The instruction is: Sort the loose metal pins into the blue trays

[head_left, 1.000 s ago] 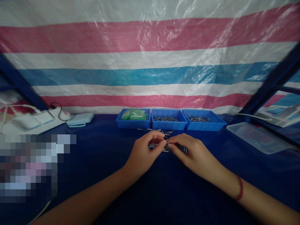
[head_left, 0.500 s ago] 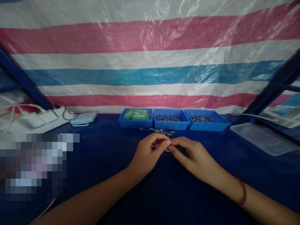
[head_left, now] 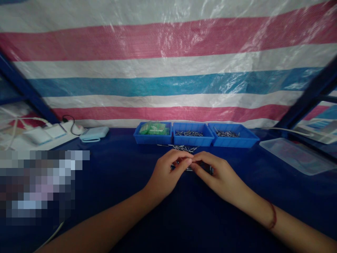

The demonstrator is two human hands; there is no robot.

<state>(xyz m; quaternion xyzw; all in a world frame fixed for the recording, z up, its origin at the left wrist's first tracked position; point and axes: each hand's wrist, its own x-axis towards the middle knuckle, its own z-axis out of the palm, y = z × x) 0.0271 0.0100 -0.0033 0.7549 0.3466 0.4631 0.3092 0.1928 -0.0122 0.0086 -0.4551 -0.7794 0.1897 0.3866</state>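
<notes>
My left hand (head_left: pixel 170 170) and my right hand (head_left: pixel 214 172) meet fingertip to fingertip over the dark blue table. Each is closed in a pinch, and whatever lies between the fingertips is too small or hidden to make out. Just behind and beneath the fingers lies a loose pile of thin metal pins (head_left: pixel 181 148) that look like rivets, partly covered by both hands. Past the pile stand a blue bin with green packets (head_left: pixel 154 129), a middle blue bin (head_left: pixel 193 141) and a right blue bin (head_left: pixel 234 141), the last two holding similar metal pins.
A clear plastic lid or tray (head_left: pixel 297 156) lies at the right. On the left are a white power strip (head_left: pixel 52 137) with plugs and cables, a light blue folded item (head_left: pixel 94 134) and a blurred-out patch. Striped plastic sheeting (head_left: pixel 168 84) hangs behind the table.
Both hands stay almost in place, fingertips still together. The fingers of my right hand have shifted slightly. The bins and the pile look unchanged.
</notes>
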